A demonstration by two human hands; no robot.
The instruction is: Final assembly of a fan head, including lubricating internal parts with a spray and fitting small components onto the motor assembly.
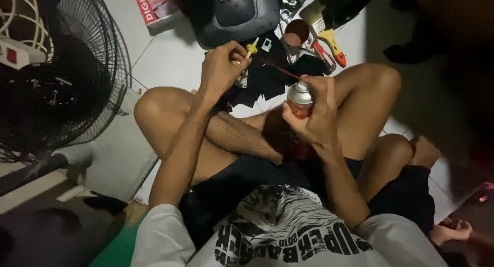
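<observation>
I sit cross-legged on a white tiled floor. My right hand (315, 116) grips a red spray can (300, 107) with a silver top, its thin red straw (283, 70) pointing up and left. My left hand (222, 67) holds a small part with a yellow tip (251, 48) just ahead of the straw's end. Below both hands lies a black cloth (267, 76) on the floor.
A black standing fan (62, 76) is at the left beside a white power strip (18, 53). Ahead lie a grey-black case (234, 14), a red box (154, 7), a copper-coloured cup (296, 32), and orange-handled pliers (329, 50). Dark shadow fills the right side.
</observation>
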